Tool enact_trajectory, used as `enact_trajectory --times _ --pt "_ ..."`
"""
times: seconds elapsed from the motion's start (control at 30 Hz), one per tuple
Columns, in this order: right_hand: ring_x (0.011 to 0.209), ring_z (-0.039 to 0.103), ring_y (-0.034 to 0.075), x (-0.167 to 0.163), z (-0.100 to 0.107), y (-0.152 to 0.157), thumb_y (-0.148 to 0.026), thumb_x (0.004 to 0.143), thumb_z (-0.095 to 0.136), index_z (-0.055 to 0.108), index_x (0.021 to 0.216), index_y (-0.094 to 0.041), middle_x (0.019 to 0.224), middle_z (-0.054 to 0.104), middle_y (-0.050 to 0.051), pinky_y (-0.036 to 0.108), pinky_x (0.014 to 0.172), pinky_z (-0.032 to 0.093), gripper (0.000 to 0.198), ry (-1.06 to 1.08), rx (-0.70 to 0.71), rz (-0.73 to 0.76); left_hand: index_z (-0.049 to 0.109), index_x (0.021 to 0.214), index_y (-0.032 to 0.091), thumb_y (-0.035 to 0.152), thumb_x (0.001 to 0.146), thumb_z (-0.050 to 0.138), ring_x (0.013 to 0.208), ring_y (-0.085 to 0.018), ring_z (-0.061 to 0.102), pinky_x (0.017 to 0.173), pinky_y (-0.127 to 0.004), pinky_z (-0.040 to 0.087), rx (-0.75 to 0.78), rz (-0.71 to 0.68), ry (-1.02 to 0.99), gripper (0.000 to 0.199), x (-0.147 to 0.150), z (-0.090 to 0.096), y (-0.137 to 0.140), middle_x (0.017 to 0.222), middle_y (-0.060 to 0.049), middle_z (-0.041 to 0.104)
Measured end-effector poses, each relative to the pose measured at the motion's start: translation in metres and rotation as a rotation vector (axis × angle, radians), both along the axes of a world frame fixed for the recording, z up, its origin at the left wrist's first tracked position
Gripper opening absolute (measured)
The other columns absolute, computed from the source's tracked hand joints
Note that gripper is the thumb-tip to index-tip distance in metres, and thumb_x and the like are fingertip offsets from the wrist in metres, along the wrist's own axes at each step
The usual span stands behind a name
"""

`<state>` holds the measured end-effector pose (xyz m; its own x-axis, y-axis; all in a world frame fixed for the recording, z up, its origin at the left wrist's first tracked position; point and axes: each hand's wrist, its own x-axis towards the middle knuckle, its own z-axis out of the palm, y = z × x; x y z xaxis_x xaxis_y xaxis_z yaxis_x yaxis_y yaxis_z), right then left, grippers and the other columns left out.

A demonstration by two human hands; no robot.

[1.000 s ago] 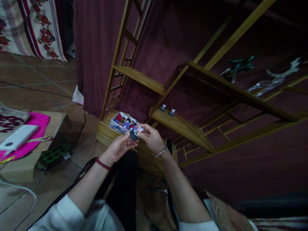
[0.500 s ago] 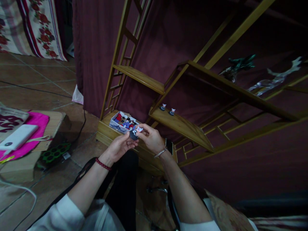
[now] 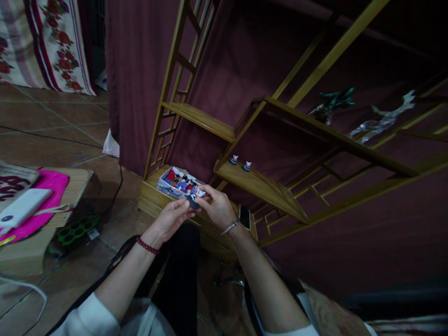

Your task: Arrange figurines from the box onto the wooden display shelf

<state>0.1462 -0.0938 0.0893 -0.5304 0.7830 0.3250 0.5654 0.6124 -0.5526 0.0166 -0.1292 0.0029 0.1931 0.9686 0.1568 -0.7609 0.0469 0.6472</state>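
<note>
Between my two hands is a small figurine (image 3: 193, 201) with a dark round base and a white head. My left hand (image 3: 175, 215) pinches the base between thumb and fingers. The fingertips of my right hand (image 3: 216, 205) close on the white head. Just beyond my hands, an open box (image 3: 167, 185) of small red, blue, black and white figures rests on the low wooden ledge. Two similar figurines, one on the left (image 3: 234, 160) and one on the right (image 3: 247, 166), stand upright on the wooden shelf (image 3: 266, 190).
A dark phone-like slab (image 3: 244, 217) lies right of my right wrist. Crystal-like ornaments (image 3: 376, 123) stand on the upper right shelf. At left, a cardboard box (image 3: 79, 186) carries a pink cloth (image 3: 58, 186) and a white power bank (image 3: 25, 207). A dark cable (image 3: 121, 186) runs over the floor.
The figurine's base tilts differently as my left fingers close more firmly around it. My hands stay together in front of the box, and the view shifts slightly.
</note>
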Motion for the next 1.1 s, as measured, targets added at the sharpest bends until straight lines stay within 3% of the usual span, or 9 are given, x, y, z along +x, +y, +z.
enact_trajectory --times 0.3,0.47,0.63,0.73,0.93,1.1 --pt "0.068 0.059 0.011 -0.001 -0.002 -0.001 -0.023 0.074 0.056 0.058 0.091 -0.019 0.083 0.063 0.0 0.022 0.067 0.047 0.018 0.034 0.015 -0.013 0.062 0.103 0.015 0.019 0.07 0.067 0.087 -0.013 0.056 0.073 -0.022 0.044 0.024 0.103 0.03 0.034 0.004 0.003 -0.002 0.104 -0.007 0.062" --pt "0.064 0.057 0.01 0.001 -0.004 -0.001 -0.025 0.074 0.056 0.057 0.091 -0.019 0.08 0.061 -0.001 0.021 0.064 0.046 0.018 0.031 0.037 -0.03 0.06 0.105 0.016 0.018 0.064 0.071 0.086 -0.013 0.056 0.07 -0.022 0.044 -0.021 0.212 0.072 0.042 0.008 0.002 -0.001 0.102 -0.006 0.062" --pt "0.063 0.057 0.01 0.001 -0.005 -0.003 -0.026 0.074 0.056 0.056 0.091 -0.02 0.079 0.061 -0.001 0.021 0.063 0.046 0.018 0.024 0.048 -0.053 0.056 0.105 0.017 0.017 0.062 0.072 0.094 -0.014 0.057 0.083 -0.025 0.042 0.004 0.292 0.158 0.046 0.011 0.002 0.0 0.098 -0.004 0.064" --pt "0.062 0.057 0.01 0.0 -0.006 -0.003 -0.027 0.074 0.056 0.056 0.09 -0.02 0.078 0.061 -0.002 0.021 0.062 0.046 0.017 0.034 0.029 -0.063 0.054 0.103 0.016 0.016 0.06 0.072 0.09 -0.014 0.058 0.082 -0.025 0.043 0.037 0.348 0.209 0.046 0.013 0.002 0.001 0.094 -0.003 0.064" --pt "0.062 0.056 0.01 0.0 -0.009 -0.003 -0.028 0.074 0.055 0.055 0.09 -0.021 0.076 0.06 -0.002 0.022 0.062 0.046 0.018 0.064 -0.022 -0.087 0.049 0.106 0.017 0.018 0.066 0.066 0.064 -0.007 0.055 0.063 -0.021 0.046 0.142 0.514 0.414 0.044 0.015 -0.003 0.001 0.095 -0.003 0.059" --pt "0.061 0.055 0.01 -0.002 -0.009 -0.004 -0.03 0.073 0.055 0.055 0.089 -0.02 0.076 0.06 -0.002 0.021 0.06 0.047 0.018 0.114 -0.076 -0.098 0.05 0.108 0.019 0.02 0.07 0.063 0.074 -0.011 0.055 0.068 -0.026 0.046 0.284 0.71 0.645 0.041 0.013 -0.006 0.001 0.103 -0.005 0.053"
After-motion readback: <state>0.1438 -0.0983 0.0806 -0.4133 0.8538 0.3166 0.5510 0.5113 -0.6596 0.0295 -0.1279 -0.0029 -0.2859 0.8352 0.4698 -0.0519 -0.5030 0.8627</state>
